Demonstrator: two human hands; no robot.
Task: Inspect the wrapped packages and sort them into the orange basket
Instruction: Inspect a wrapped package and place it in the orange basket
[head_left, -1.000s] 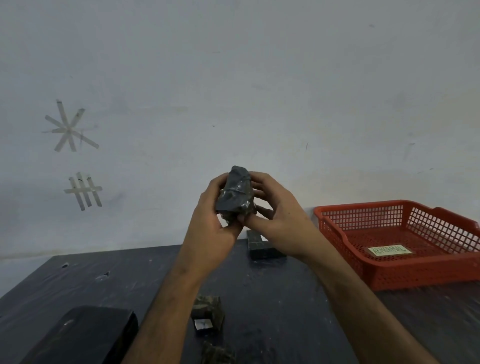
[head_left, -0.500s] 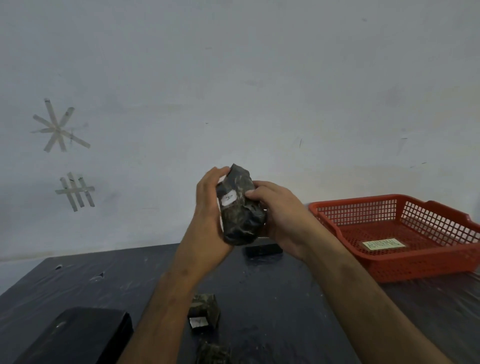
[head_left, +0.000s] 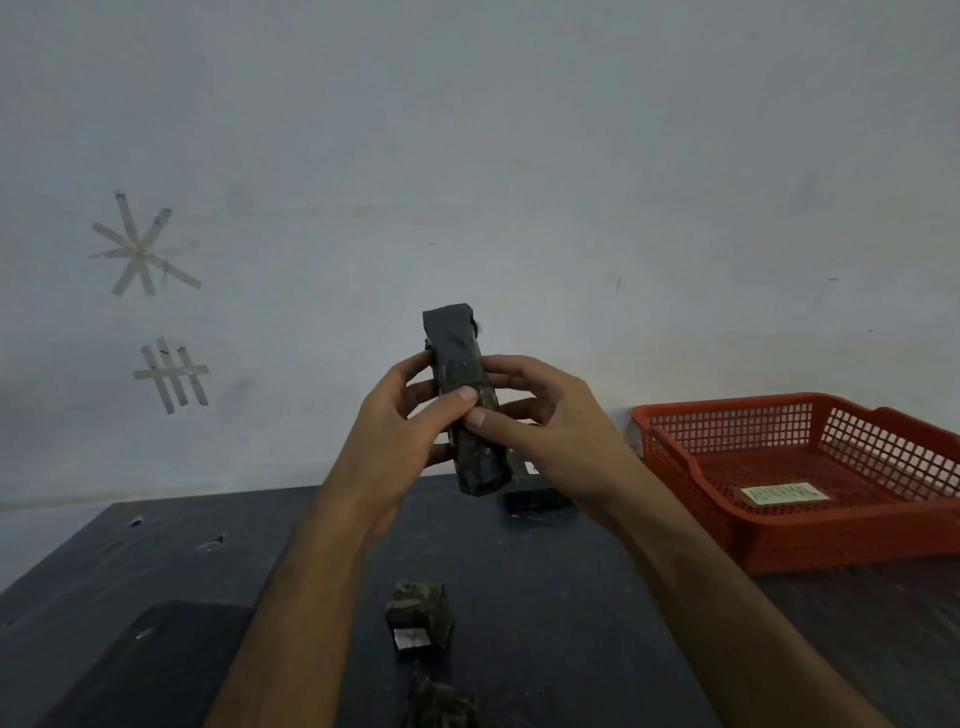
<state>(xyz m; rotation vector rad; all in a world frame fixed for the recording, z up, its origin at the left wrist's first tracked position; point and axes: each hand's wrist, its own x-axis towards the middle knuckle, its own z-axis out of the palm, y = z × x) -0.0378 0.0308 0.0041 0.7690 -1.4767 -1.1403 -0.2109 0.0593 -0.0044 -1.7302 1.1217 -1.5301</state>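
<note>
Dark tabletop (head_left: 571, 597) under a grey wall. Held up one wrapped package (head_left: 467, 405), pinched by left hand (head_left: 400, 436) and right hand (head_left: 550, 431), above the far edge. Orange basket (head_left: 810, 540) at the right edge held only a label; other packages (head_left: 418, 621) left near the front edge.

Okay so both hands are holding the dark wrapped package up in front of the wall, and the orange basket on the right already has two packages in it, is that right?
Not quite. The head view shows both hands, left hand and right hand, holding the wrapped package up, but the orange basket on the right holds no packages, only a paper label.
</note>
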